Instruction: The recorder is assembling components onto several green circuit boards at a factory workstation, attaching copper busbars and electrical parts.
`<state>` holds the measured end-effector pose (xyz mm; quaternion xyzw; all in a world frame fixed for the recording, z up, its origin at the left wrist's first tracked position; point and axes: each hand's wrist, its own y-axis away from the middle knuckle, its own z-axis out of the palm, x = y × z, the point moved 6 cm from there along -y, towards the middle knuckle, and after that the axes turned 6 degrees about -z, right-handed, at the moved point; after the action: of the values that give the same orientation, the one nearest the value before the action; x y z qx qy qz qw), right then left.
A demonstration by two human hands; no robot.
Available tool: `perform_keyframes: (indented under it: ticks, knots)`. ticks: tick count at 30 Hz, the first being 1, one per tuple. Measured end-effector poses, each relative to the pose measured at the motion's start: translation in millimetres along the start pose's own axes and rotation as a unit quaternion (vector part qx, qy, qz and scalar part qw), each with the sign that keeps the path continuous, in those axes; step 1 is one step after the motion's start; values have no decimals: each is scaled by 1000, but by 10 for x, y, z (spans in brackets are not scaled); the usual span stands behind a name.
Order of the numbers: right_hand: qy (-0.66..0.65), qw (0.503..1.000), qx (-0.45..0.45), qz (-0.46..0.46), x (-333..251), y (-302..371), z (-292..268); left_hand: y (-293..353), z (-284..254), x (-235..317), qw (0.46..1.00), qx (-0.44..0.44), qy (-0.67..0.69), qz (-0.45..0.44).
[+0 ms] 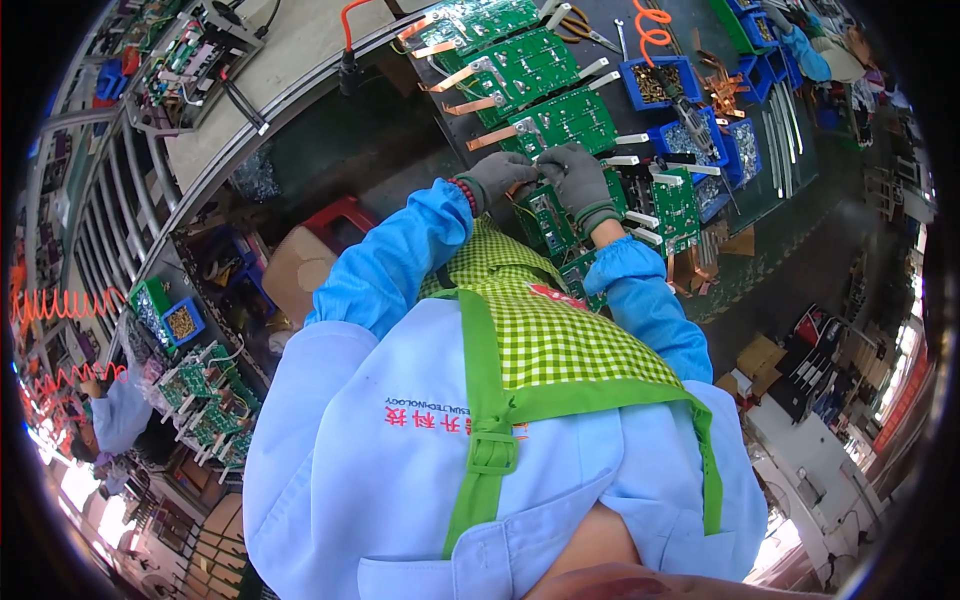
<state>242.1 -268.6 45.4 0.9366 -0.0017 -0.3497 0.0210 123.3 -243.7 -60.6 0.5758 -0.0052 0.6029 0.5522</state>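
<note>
Both my hands wear dark grey gloves and meet over a green circuit board [546, 216] close in front of my apron. My left hand [494, 179] is closed at the board's left side, where a bit of copper colour shows by its fingers. Curled and closed, my right hand [577, 183] bends down over the board's upper part, its fingertips near those of the left. What the fingers pinch is hidden. Just beyond them lies another green board [566, 124], with a copper strip [492, 138] sticking out on its left and white pieces on its right.
Farther boards [522, 72] line the bench. To the right stand blue bins [650, 84] of small metal parts, a power screwdriver [690, 122] on a coiled orange hose, and metal bars [783, 150]. Pliers [590, 30] lie at the back. A red stool [340, 218] stands left.
</note>
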Motion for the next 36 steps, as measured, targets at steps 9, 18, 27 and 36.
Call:
perform_keyframes:
  ticks: [9,18,27,36]
  knots:
    - [43,999,-3,-27,-35,-13,38,14,0,36,999,0,-47,17]
    - [68,995,-8,-70,-45,20,61,101,-2,79,999,2,-50,0]
    - [187,982,-2,-31,-103,-54,57,138,73,115,999,-37,-8,-4]
    - [67,995,-69,-27,0,41,-89,256,108,206,997,-16,51,-46]
